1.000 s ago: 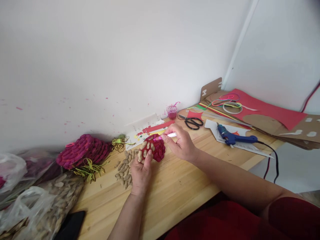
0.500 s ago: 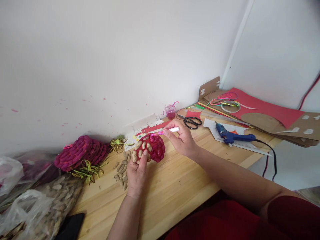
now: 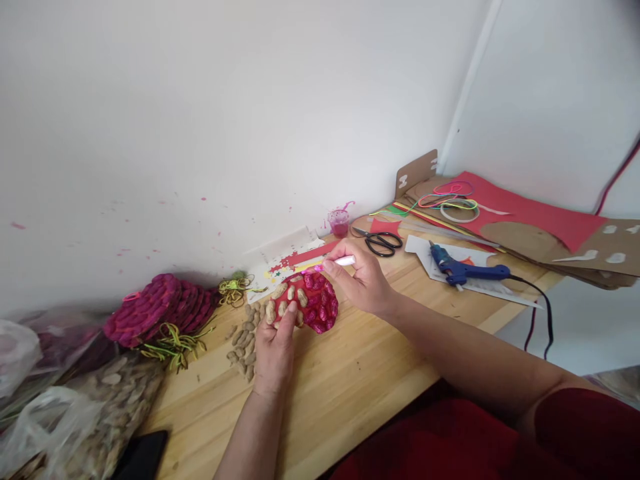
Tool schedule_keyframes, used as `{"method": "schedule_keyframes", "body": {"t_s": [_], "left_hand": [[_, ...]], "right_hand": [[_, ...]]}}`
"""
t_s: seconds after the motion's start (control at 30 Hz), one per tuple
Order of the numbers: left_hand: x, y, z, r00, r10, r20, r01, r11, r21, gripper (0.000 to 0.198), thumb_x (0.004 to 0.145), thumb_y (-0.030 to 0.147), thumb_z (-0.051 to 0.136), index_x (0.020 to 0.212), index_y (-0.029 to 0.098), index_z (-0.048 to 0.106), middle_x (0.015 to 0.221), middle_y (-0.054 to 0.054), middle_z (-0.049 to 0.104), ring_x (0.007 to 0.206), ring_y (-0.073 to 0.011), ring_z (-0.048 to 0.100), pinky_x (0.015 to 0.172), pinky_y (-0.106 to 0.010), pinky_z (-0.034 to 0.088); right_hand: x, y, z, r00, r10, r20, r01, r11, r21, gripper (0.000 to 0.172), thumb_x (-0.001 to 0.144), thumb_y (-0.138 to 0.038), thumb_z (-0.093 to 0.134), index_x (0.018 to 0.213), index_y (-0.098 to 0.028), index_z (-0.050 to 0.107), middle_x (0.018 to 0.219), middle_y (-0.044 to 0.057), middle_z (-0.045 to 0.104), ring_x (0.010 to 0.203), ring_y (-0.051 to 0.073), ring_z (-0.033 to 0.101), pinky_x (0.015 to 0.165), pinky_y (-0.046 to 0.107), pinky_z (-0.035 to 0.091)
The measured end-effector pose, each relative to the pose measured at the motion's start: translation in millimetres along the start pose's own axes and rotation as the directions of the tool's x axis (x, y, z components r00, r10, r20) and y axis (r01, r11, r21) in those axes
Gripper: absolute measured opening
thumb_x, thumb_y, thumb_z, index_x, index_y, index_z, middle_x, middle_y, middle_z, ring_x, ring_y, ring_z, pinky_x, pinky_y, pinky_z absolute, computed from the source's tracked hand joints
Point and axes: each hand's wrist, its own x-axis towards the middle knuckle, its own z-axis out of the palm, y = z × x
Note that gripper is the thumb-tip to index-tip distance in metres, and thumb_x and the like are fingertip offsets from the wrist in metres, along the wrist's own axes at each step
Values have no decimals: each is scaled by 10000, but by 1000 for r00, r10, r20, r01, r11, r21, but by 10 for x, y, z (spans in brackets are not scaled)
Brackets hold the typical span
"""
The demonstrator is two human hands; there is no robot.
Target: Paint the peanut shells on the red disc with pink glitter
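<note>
My left hand (image 3: 276, 343) grips the lower left edge of a red disc (image 3: 305, 301) covered with peanuts, its thumb on top. Peanuts on the disc's right part are painted shiny magenta, while those on the left are bare tan. My right hand (image 3: 361, 277) pinches a white-handled brush (image 3: 345, 261), whose magenta tip is at the disc's top edge. Loose peanuts (image 3: 245, 340) lie on the wooden table (image 3: 350, 373) left of the disc. Behind my right hand, a clear cup (image 3: 339, 224) holds pink liquid.
Stacked magenta discs (image 3: 155, 310) with yellow-green cords and plastic bags of peanuts (image 3: 120, 400) are at the left. To the right are black scissors (image 3: 384, 243), a blue glue gun (image 3: 465, 271) with a cable, cardboard and red paper (image 3: 530, 210). A dark flat object (image 3: 143, 457) is at the lower left.
The disc has turned and tilted to show more of its face, shifting slightly right and down. The brush tip has moved a little along its upper edge.
</note>
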Motion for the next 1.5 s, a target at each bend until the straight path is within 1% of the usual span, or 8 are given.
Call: {"method": "schedule_keyframes", "body": {"t_s": [0.13, 0.27, 0.4, 0.53, 0.87, 1.07, 1.33, 1.5], "left_hand": [[2, -22, 6, 999, -39, -7, 38, 996, -82, 317, 849, 449, 796, 1036, 194, 772, 1005, -58, 756, 1022, -217, 700, 995, -334, 532], [0, -4, 30, 999, -40, 9, 40, 993, -111, 357, 851, 443, 792, 1116, 205, 768, 1145, -82, 756, 1147, -242, 683, 1061, -363, 511], [0, 19, 36, 998, -64, -26, 61, 993, -96, 348, 813, 463, 817, 1051, 211, 781, 1076, -82, 773, 1157, -270, 686, 1032, -380, 539], [2, 14, 28, 998, -61, -18, 59, 994, -87, 340, 816, 463, 810, 1043, 211, 779, 1039, -77, 777, 1111, -261, 704, 1019, -382, 546], [-12, 21, 38, 1000, 4, 15, -4, 1000, -23, 327, 863, 452, 773, 1061, 192, 784, 1036, -68, 770, 1019, -223, 701, 970, -339, 540], [-54, 72, 49, 1000, 20, 23, -22, 998, 59, 282, 880, 450, 759, 967, 185, 800, 947, -52, 767, 913, -199, 688, 912, -311, 538], [-27, 59, 51, 1000, -6, 6, 6, 1000, -28, 317, 890, 447, 741, 1063, 186, 791, 1063, -73, 767, 982, -211, 690, 968, -336, 518], [-32, 58, 33, 999, 39, 20, -40, 998, 50, 257, 889, 431, 744, 927, 180, 785, 924, -41, 751, 848, -186, 663, 869, -304, 530]], "right_hand": [[6, -18, -1, 999, 6, -41, -5, 1000, 14, 107, 967, -274, 640, 888, -215, 597, 810, 3, 657, 741, 143, 610, 714, 297, 478], [11, -42, 2, 1000, 8, 5, -8, 1000, 5, 101, 964, -264, 643, 886, -209, 610, 813, 10, 670, 747, 144, 618, 725, 301, 475], [2, -51, 1, 1000, 6, 12, -6, 1000, -29, 126, 964, -266, 642, 863, -204, 600, 779, 6, 642, 731, 144, 604, 718, 303, 465], [-4, -38, 5, 1000, -7, -24, 7, 1000, -21, 101, 968, -264, 637, 891, -208, 605, 826, 16, 672, 759, 148, 618, 731, 303, 472], [-4, -86, 16, 998, -11, 55, 9, 1000, 27, 104, 974, -259, 635, 886, -210, 610, 805, 15, 676, 757, 151, 631, 762, 315, 499], [-26, -42, 45, 995, -47, 92, 47, 999, 3, 83, 967, -268, 645, 906, -215, 623, 843, 29, 691, 820, 175, 653, 787, 332, 508], [-1, -14, -2, 997, -43, 68, 49, 995, -87, 91, 947, -241, 655, 875, -212, 607, 813, 18, 687, 778, 166, 638, 771, 330, 493], [-9, -32, 21, 992, -51, 113, 53, 998, -17, 90, 965, -277, 647, 904, -212, 631, 840, 29, 694, 806, 174, 654, 769, 330, 504]]}}
